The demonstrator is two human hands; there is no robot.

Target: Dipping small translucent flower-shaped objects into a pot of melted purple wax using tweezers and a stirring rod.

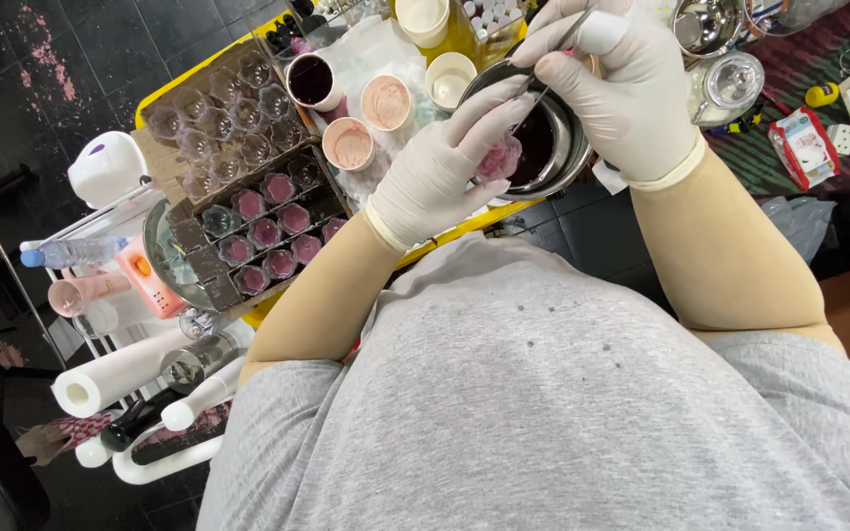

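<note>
My left hand (445, 167), in a pale glove, holds a small clear cup (500, 157) with pink filling over the edge of a metal bowl (568, 162) of dark red liquid. Gloved as well, my right hand (622, 84) grips a thin metal spoon (543, 88) whose tip points down toward the cup and bowl. To the left, a cardboard tray (248, 236) carries several small cups with pink filling, and a second tray (218, 108) behind it holds several empty clear cups.
Paper cups of dark red (312, 79) and pale pink (386, 100) mixture stand on the yellow table (445, 231). A glass jar (735, 84) and a metal bowl (705, 25) are at the right. A rack at left carries a paper roll (115, 379), a water bottle (71, 253) and a white appliance (108, 167).
</note>
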